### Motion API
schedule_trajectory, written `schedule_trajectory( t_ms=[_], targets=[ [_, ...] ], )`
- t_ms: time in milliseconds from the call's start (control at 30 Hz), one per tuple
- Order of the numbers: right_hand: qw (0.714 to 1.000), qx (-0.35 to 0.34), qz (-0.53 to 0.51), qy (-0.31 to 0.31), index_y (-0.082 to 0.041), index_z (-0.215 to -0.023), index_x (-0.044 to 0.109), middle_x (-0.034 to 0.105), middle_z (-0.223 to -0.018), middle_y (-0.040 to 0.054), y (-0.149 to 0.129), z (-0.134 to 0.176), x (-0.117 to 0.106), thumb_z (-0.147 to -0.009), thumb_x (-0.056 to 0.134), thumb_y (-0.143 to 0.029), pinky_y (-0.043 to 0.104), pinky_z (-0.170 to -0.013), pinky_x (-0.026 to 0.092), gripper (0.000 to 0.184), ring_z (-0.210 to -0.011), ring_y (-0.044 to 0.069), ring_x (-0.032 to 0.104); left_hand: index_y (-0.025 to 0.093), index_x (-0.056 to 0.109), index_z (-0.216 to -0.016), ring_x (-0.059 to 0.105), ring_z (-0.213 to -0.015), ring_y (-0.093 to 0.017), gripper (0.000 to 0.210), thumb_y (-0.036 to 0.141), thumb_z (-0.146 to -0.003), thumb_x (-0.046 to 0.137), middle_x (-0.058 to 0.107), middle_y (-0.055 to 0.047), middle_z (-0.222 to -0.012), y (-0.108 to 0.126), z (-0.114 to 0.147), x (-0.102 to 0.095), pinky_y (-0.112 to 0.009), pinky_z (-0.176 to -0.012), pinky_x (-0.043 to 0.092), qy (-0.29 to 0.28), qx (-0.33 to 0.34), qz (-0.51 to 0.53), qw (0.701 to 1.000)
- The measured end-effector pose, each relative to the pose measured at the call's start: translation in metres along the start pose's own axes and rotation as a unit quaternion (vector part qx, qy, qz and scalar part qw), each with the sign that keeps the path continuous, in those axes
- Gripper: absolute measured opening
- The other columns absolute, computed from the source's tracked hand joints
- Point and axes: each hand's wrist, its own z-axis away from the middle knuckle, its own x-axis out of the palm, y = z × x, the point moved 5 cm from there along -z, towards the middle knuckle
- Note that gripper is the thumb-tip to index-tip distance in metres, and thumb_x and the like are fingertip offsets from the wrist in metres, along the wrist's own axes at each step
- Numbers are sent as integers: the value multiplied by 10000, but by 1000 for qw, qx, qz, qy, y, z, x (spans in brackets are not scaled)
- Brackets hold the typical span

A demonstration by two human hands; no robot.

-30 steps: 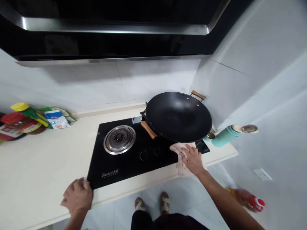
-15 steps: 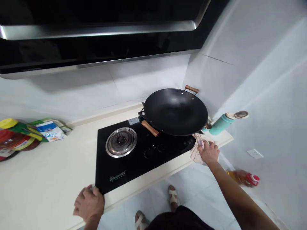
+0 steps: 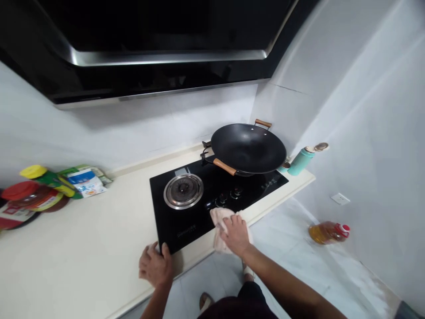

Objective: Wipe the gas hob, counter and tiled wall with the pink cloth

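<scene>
1. Cream worktop [image 3: 83, 248] bears the left hand [image 3: 156, 266], its fingers loosely curled at the hob's [image 3: 195, 218] near left corner; whether they hold anything, I cannot tell.
2. Pink cloth [image 3: 218, 216] overlaps the hob's front edge and the worktop; the right hand's [image 3: 236, 235] fingers bunch it. Likely light, soft, limp: best gripped by a thick fold.
3. Beyond, a black wok [image 3: 247, 148] sits over the hob's right side.

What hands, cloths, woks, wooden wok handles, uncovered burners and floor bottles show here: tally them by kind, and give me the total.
Hands: 2 (left hand, right hand)
Cloths: 1 (pink cloth)
Woks: 1 (black wok)
Wooden wok handles: 2 (near handle, far handle)
Uncovered burners: 1 (round burner)
Floor bottles: 1 (red-capped bottle)
Total: 8
</scene>
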Motion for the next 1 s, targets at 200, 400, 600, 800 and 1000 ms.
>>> schedule_trajectory(
  t_ms=[200, 400, 600, 800, 1000],
  targets=[
    [971, -203, -96, -84, -255, -1298, 643, 576, -1342, 111, -145, 35, 40, -905, 693, -430, 519, -1047, 378, 433, -1217, 345, 467, 176, 612, -1307, 389, -1506, -348, 477, 470, -992, 408, 535, -177, -1530, -17, -7, 0, -607, -1265, 269, -10, 19, 68, 997],
    [962, -185, -197, -22, -228, -1170, 684, 585, -1140, 67, -156, 10, 29, -884, 691, -327, 379, -958, 438, 302, -1068, 254, 526, 131, 612, -1313, 679, -1187, -290, 552, 501, -1011, 335, 699, -176, -1278, -68, 4, -27, -448, -1031, 580, -23, 10, 158, 987],
    [995, -13, -94, 42, -231, -1377, 655, 524, -1449, 162, -80, -69, -19, -1026, 542, -392, 502, -1080, 391, 401, -1317, 346, 466, 319, 645, -1322, 658, -1194, -264, 398, 484, -960, 664, 676, -81, -1329, -128, 53, -55, -452, -995, 590, -66, 50, 126, 989],
    [998, 45, -49, -21, -208, -1610, 437, 280, -1702, 193, -117, -45, 23, -1033, 559, -356, 605, -1227, 243, 608, -1563, 405, 255, 290, 656, -1284, 638, -1194, -244, 351, 460, -977, 658, 642, -88, -1378, -134, 56, -70, -440, -977, 598, -55, 76, 123, 988],
    [962, -196, -146, -118, -296, -1596, 465, 251, -1738, 106, -221, 11, 62, -991, 591, -343, 616, -1250, 254, 619, -1591, 383, 218, 276, 671, -1323, 590, -1340, -312, 406, 462, -990, 532, 604, -135, -1422, -87, 49, -54, -530, -1096, 556, -50, 186, 173, 966]
  ],
)
